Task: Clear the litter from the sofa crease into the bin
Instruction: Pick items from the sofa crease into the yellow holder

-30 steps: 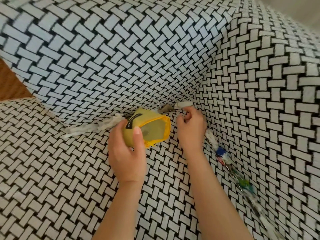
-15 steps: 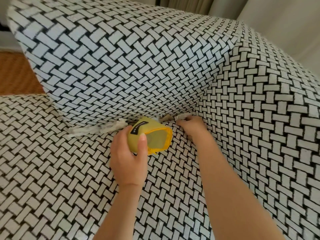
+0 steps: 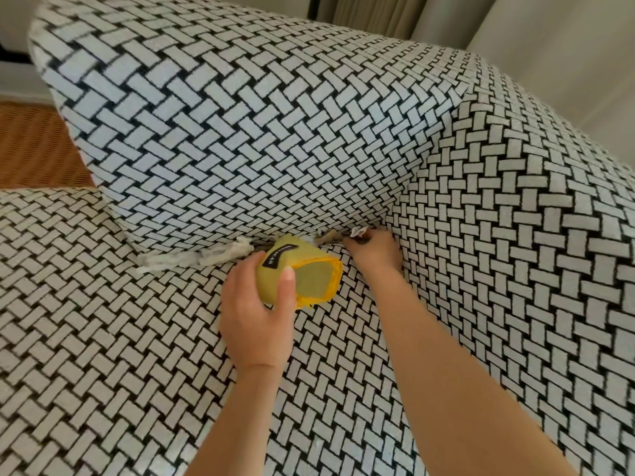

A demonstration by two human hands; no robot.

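Early days, I judge: my left hand (image 3: 257,314) grips the bin (image 3: 302,274), my right hand (image 3: 375,251) curls at a scrap (image 3: 359,231), hold unclear, and tissue (image 3: 206,258) lies in the crease (image 3: 264,246).

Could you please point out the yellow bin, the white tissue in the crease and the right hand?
yellow bin (image 3: 302,254): head view, its upper side wall.
white tissue (image 3: 223,254): head view, its crumpled end nearest the bin.
right hand (image 3: 376,252): head view, back of the hand.
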